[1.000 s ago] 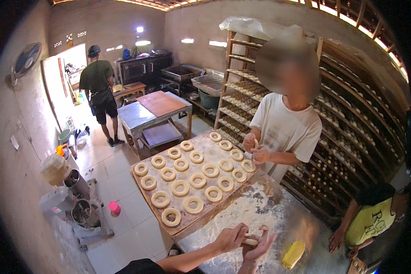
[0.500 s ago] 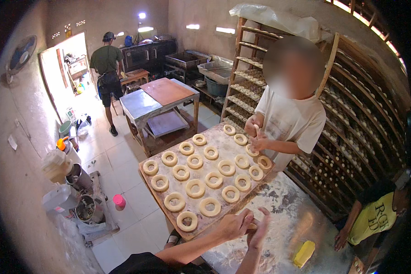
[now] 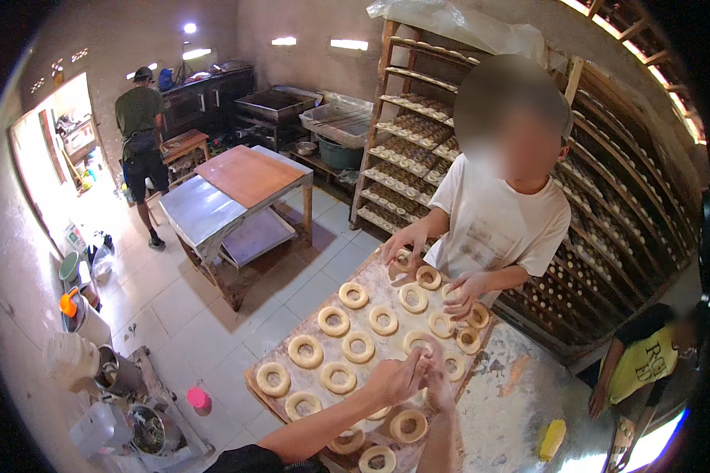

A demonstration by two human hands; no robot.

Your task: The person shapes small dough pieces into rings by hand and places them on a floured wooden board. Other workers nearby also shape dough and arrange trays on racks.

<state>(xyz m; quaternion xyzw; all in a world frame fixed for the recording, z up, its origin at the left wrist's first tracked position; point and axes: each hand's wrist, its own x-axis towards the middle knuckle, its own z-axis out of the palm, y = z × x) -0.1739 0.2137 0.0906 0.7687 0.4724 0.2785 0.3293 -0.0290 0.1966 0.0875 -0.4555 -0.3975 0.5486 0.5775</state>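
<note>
My left hand [image 3: 400, 377] and my right hand [image 3: 439, 377] meet above a floured wooden board [image 3: 280, 410]. Their fingers are closed and pressed together; whatever lies between them is hidden and partly blurred. Several pale dough rings [image 3: 357, 347] lie in rows on the board, and my forearms cover some of them. One dough ring [image 3: 415, 341] shows just behind my fingertips. Across the board, a person in a white shirt [image 3: 493, 209] has one hand [image 3: 409, 239] over a ring at the far corner and the other hand [image 3: 467, 290] above nearer rings.
Under the board is a flour-dusted table [image 3: 521, 394] bearing a yellow block-shaped thing [image 3: 553, 440]. Racks [image 3: 418, 130] of small dough pieces stand behind. Another person [image 3: 647, 359] is at the right. A metal-topped table [image 3: 205, 209], buckets [image 3: 95, 323] and a pink cup [image 3: 199, 398] are leftward.
My hands have moved forward, from the board's near edge to over its rings. The facing person's hands have parted and come down to the board. The whole view has shifted.
</note>
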